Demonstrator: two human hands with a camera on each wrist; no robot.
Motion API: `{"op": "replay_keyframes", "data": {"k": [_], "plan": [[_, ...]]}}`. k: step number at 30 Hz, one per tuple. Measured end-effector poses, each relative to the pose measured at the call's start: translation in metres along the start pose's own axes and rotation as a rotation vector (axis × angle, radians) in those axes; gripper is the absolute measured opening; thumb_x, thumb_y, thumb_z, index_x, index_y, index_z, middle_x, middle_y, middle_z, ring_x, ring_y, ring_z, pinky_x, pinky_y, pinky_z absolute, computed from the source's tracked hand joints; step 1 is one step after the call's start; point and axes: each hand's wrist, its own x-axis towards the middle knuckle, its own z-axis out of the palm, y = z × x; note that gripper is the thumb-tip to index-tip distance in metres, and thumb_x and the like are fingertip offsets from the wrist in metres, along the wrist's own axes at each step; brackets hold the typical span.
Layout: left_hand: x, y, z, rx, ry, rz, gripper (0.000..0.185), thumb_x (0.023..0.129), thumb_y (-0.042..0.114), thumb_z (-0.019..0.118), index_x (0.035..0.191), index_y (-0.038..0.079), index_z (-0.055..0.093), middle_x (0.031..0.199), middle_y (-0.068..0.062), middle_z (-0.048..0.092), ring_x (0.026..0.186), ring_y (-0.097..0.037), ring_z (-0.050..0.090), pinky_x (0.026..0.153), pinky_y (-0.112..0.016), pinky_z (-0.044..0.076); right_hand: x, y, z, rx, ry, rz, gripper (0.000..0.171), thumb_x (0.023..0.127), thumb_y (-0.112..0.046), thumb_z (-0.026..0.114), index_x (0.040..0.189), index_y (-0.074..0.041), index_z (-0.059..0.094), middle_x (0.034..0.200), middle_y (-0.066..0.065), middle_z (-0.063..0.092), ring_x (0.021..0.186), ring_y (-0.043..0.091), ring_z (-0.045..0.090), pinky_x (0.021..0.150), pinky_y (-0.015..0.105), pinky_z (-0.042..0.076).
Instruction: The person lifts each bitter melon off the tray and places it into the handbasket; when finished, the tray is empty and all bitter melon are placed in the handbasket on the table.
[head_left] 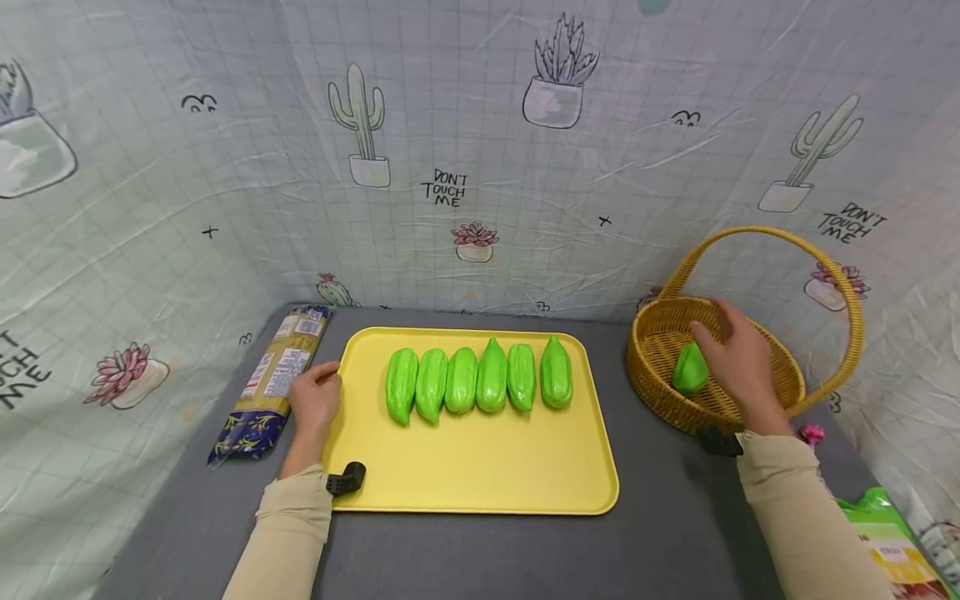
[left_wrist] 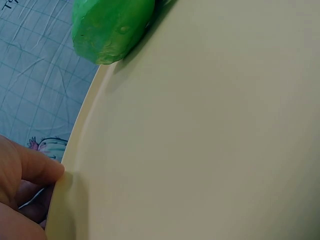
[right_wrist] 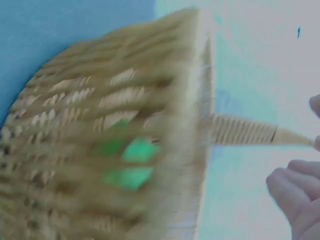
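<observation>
Several green gourds (head_left: 480, 380) lie in a row across the far half of a yellow tray (head_left: 480, 475). My left hand (head_left: 315, 400) rests beside the tray's left edge, and a fingertip (left_wrist: 47, 170) touches the rim (left_wrist: 75, 150); it holds nothing. One gourd end (left_wrist: 110, 27) shows at the top of the left wrist view. My right hand (head_left: 738, 358) reaches into a wicker basket (head_left: 660, 392) at the right, just beside a single green gourd (head_left: 690, 368) lying inside. The right wrist view is blurred: green (right_wrist: 127, 162) shows through the basket's weave (right_wrist: 75, 100), and loosely curled fingers (right_wrist: 295, 185) hold nothing.
A long packet of pasta (head_left: 270, 383) lies left of the tray. A green packet (head_left: 892, 550) sits at the lower right corner, with a small pink object (head_left: 812, 433) near the basket. Printed cloth walls close in the grey table (head_left: 660, 542) on three sides.
</observation>
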Motion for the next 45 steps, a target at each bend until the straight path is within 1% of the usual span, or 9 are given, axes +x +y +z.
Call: {"op": "replay_keyframes", "data": {"k": [3, 6, 12, 18, 26, 30, 34, 40, 45], "plan": [[0.0, 0.001, 0.0, -0.007, -0.004, 0.0, 0.036, 0.102, 0.003, 0.048, 0.133, -0.005, 0.065, 0.132, -0.031, 0.062, 0.122, -0.043, 0.058, 0.102, -0.052, 0.049, 0.0, -0.018, 0.004, 0.057, 0.032, -0.062, 0.069, 0.105, -0.048, 0.049, 0.162, -0.014, 0.031, 0.163, 0.019, 0.036, 0.14, 0.049, 0.046, 0.106, 0.064, 0.042], [0.0, 0.001, 0.001, -0.011, -0.001, -0.002, 0.035, 0.102, 0.003, 0.048, 0.133, -0.005, 0.065, 0.132, -0.031, 0.062, 0.122, -0.043, 0.058, 0.102, -0.052, 0.049, -0.001, -0.031, 0.014, 0.076, 0.035, -0.121, 0.064, 0.106, -0.043, 0.051, 0.16, -0.014, 0.035, 0.16, 0.02, 0.041, 0.137, 0.047, 0.05, 0.104, 0.06, 0.045], [0.0, 0.0, 0.003, -0.007, 0.002, -0.008, 0.034, 0.102, 0.002, 0.05, 0.131, -0.005, 0.066, 0.13, -0.031, 0.063, 0.121, -0.043, 0.058, 0.101, -0.051, 0.049, -0.005, -0.046, 0.037, 0.068, -0.054, -0.18, 0.064, 0.106, -0.04, 0.055, 0.159, -0.01, 0.036, 0.159, 0.025, 0.04, 0.137, 0.05, 0.049, 0.105, 0.062, 0.046], [0.0, -0.001, 0.003, -0.014, 0.002, -0.005, 0.034, 0.102, 0.003, 0.05, 0.131, -0.005, 0.066, 0.13, -0.031, 0.063, 0.122, -0.043, 0.058, 0.102, -0.051, 0.049, -0.005, -0.06, 0.05, 0.035, -0.15, -0.222, 0.068, 0.105, -0.036, 0.058, 0.16, -0.007, 0.033, 0.159, 0.027, 0.039, 0.139, 0.05, 0.047, 0.107, 0.061, 0.046], [0.002, -0.003, 0.002, -0.016, -0.002, 0.003, 0.036, 0.103, 0.003, 0.048, 0.133, -0.005, 0.064, 0.132, -0.031, 0.061, 0.123, -0.043, 0.057, 0.103, -0.052, 0.048, -0.005, -0.072, 0.068, -0.009, -0.262, -0.245, 0.071, 0.104, -0.037, 0.059, 0.162, -0.008, 0.029, 0.161, 0.027, 0.036, 0.139, 0.048, 0.048, 0.107, 0.059, 0.047], [0.002, -0.003, 0.002, -0.012, -0.003, 0.004, 0.035, 0.103, 0.003, 0.049, 0.133, -0.005, 0.065, 0.132, -0.031, 0.062, 0.123, -0.043, 0.058, 0.102, -0.052, 0.049, -0.005, -0.073, 0.082, 0.007, -0.303, -0.241, 0.072, 0.104, -0.039, 0.058, 0.163, -0.01, 0.027, 0.165, 0.023, 0.031, 0.142, 0.046, 0.046, 0.109, 0.059, 0.045], [0.001, -0.005, 0.003, -0.01, -0.009, -0.005, 0.035, 0.102, 0.003, 0.05, 0.132, -0.006, 0.065, 0.132, -0.031, 0.062, 0.123, -0.044, 0.057, 0.102, -0.052, 0.049, -0.007, -0.075, 0.093, 0.025, -0.348, -0.214, 0.075, 0.104, -0.043, 0.057, 0.164, -0.011, 0.024, 0.166, 0.024, 0.029, 0.143, 0.048, 0.044, 0.109, 0.059, 0.046], [0.0, -0.006, 0.002, -0.014, -0.008, -0.009, 0.035, 0.102, 0.003, 0.049, 0.133, -0.005, 0.064, 0.134, -0.031, 0.061, 0.125, -0.043, 0.057, 0.103, -0.052, 0.049, -0.01, -0.074, 0.103, 0.008, -0.357, -0.194, 0.074, 0.104, -0.041, 0.058, 0.164, -0.012, 0.025, 0.161, 0.027, 0.035, 0.138, 0.05, 0.048, 0.105, 0.061, 0.048], [0.0, -0.006, 0.001, -0.014, -0.009, -0.006, 0.036, 0.103, 0.002, 0.049, 0.134, -0.006, 0.064, 0.135, -0.031, 0.061, 0.126, -0.044, 0.057, 0.104, -0.052, 0.049, -0.011, -0.073, 0.109, 0.052, -0.377, -0.2, 0.074, 0.104, -0.043, 0.057, 0.163, -0.011, 0.026, 0.162, 0.027, 0.035, 0.138, 0.051, 0.047, 0.106, 0.062, 0.047]]}}
